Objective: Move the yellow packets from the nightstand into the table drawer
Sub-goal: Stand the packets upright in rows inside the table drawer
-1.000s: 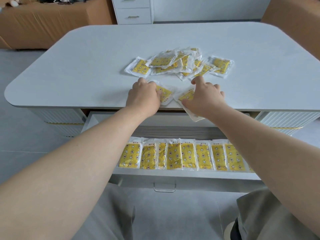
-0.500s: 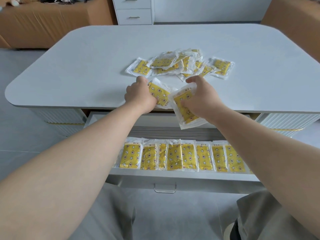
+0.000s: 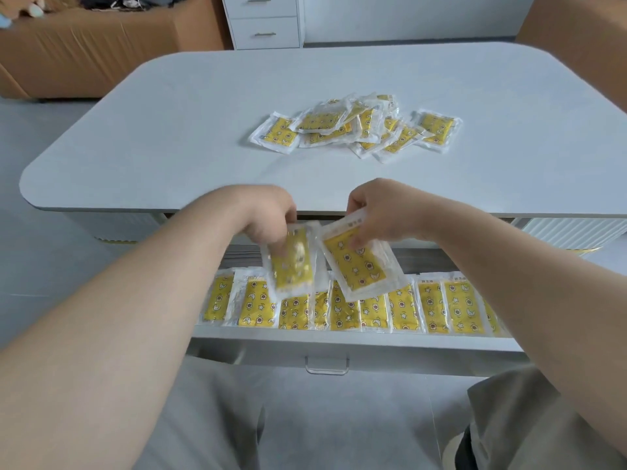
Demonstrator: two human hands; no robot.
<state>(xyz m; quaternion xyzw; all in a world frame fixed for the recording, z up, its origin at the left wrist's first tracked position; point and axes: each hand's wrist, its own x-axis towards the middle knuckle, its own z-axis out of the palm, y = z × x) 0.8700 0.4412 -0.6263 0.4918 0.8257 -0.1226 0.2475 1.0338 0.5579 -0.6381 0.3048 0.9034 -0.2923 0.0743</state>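
1. Pale grey tiled floor (image 3: pixel 30 137) lies to the left.
2. A white chest of drawers (image 3: pixel 264 22) stands beyond, beside a white panel (image 3: pixel 407 15).
3. Brown covered furniture (image 3: pixel 101 52) sits far left, and another brown piece (image 3: pixel 583 35) far right.
4. The light is soft and even.

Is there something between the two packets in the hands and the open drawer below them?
Nothing visible. The left hand holds the left packet and the right hand the right packet, both over the open drawer; only the row of packets already inside lies under them.
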